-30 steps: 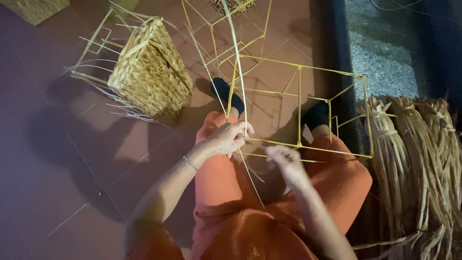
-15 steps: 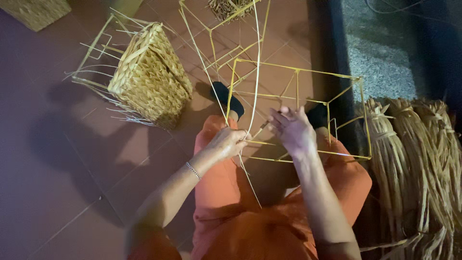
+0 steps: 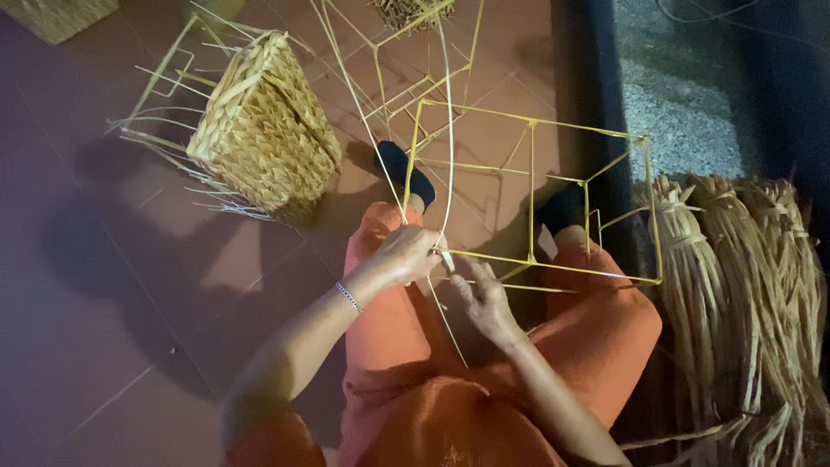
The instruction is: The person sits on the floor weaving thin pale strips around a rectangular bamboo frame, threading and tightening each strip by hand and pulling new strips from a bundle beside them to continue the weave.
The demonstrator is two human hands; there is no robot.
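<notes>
Over my lap, I have my left hand pinched shut on a pale strand right at the near corner of the yellow frame; the strand runs up and away from my fingertips. My right hand sits just beside and below it, fingers loosely spread, touching the frame's lower bar; I cannot tell whether it grips anything. Far to the left of my fingers lies a half-woven basket. Well off to the right lie bundles of fibre.
</notes>
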